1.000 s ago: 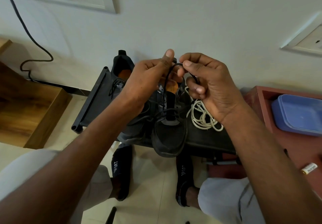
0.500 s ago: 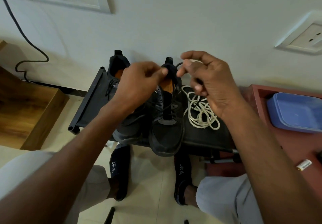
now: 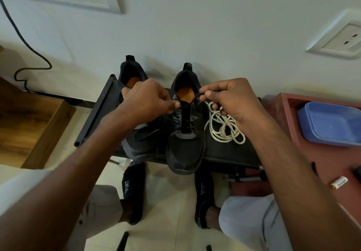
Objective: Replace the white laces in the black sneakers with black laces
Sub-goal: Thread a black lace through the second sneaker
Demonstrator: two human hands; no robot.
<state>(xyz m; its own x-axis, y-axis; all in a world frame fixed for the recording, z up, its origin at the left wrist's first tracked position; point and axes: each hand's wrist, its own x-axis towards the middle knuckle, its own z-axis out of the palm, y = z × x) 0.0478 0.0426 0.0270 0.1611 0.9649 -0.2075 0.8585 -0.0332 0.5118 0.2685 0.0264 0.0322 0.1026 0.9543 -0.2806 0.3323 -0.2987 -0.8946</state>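
1. Plainly, "SPORT" is printed in white on each of the two dark socks (image 3: 134, 190), which are planted on the pale floor below the black stand (image 3: 230, 153).
2. Small dark print is carried by a white cylinder (image 3: 339, 182) on the red-brown shelf (image 3: 320, 153); it cannot be read. A blue lidded box (image 3: 332, 123) is set on the same shelf and is cut off by the right edge.
3. Much of the left sneaker (image 3: 136, 133) is hidden behind the left hand (image 3: 145, 99) and forearm; its lacing is too dark to be made out.
4. The right sneaker (image 3: 185, 133) is stood on the stand, toe toward the camera, with the black lace (image 3: 196, 96) threaded through its eyelets. The white laces (image 3: 224, 127) are heaped loose on the stand just beside it.
5. One lace end is pinched between the thumb and fingertips of the left hand, at the top of the tongue; the strand itself is hardly seen there.
6. The other end is pinched by the right hand (image 3: 232, 102) between thumb and forefinger, and is drawn out to the side above the shoe's opening; the remaining fingers appear curled over the white heap.
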